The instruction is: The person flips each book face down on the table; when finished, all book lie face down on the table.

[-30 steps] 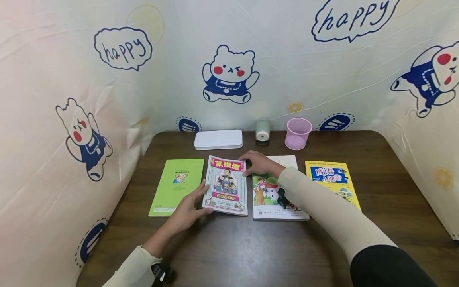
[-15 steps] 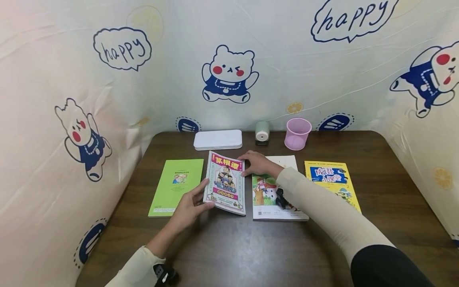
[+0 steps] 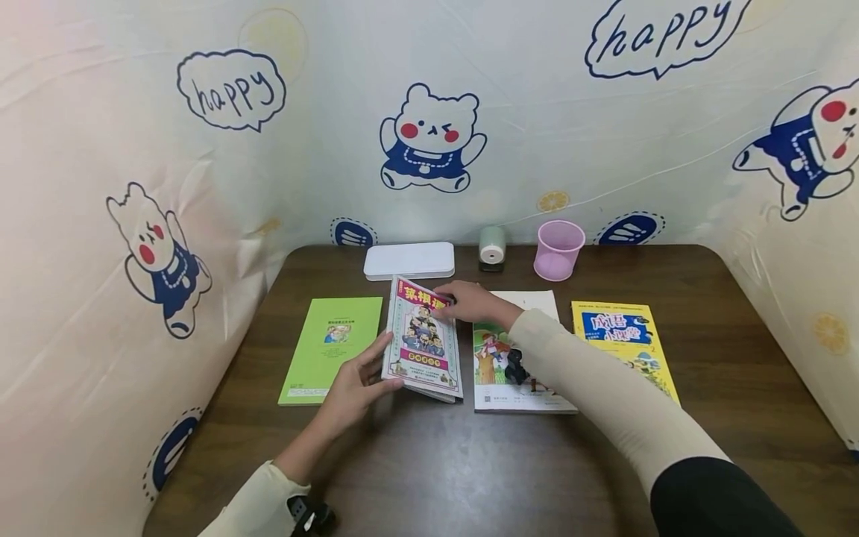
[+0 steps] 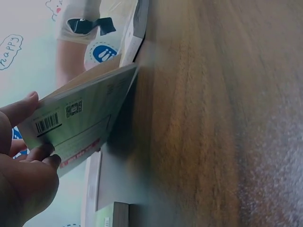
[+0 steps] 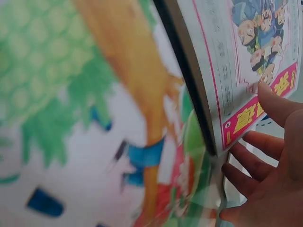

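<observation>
A picture-covered book (image 3: 423, 350) with a yellow-on-pink title is tilted up off the table between both hands. My left hand (image 3: 352, 389) grips its left edge; in the left wrist view, fingers (image 4: 40, 153) press the barcoded back cover (image 4: 80, 118). At the top right corner, my right hand (image 3: 473, 304) pinches the book, thumb (image 5: 274, 104) on the front cover and other fingers behind. To the left lies a green book (image 3: 342, 313). A white book with a garden picture (image 3: 493, 373) lies under the right forearm, and a yellow book (image 3: 614, 317) is farther right.
Along the back edge of the brown table (image 3: 456, 470) stand a flat white case (image 3: 409, 261), a small green device (image 3: 492, 250) resembling a pencil sharpener, and a pink cup (image 3: 558, 253). A printed curtain (image 3: 322, 134) hangs behind.
The pink-titled book has risen from lying nearly flat to a tilt, its pages parting slightly at the bottom. My right hand has shifted left, its thumb now over the cover.
</observation>
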Tool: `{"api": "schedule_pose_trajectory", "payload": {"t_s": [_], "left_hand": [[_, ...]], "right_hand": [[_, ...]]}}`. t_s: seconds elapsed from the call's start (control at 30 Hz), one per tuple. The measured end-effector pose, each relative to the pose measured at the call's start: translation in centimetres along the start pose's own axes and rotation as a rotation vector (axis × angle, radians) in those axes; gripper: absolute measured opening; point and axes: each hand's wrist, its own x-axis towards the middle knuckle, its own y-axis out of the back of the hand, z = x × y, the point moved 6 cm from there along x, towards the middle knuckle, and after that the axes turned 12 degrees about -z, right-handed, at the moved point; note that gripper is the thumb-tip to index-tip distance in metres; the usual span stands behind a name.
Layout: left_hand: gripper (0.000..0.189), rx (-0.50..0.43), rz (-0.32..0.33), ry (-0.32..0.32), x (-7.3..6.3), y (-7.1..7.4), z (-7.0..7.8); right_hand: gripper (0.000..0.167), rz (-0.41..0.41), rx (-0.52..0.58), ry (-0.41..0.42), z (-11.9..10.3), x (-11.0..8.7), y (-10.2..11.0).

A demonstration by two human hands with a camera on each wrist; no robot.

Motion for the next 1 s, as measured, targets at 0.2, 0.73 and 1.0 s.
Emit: {"api": "schedule_pose_trajectory", "payload": {"t_s": [0.2,0.73,1.0], "left_hand": [[0.081,0.016,-0.015,-0.044,-0.2,-0.2,0.8],[0.080,0.052,-0.009,-0.128,-0.6,-0.6,2.4],[0.077,0.087,-0.023,-0.208,-0.9,-0.7,3.5]], "right_hand": [[0.065,0.024,0.055,0.052,-1.5,0.3,0.2],[0.071,0.040,0.197,0.141,-5.7,0.1,1.6],[0.072,0.095,0.226,0.164,-7.3,0.0,2.4]]}}
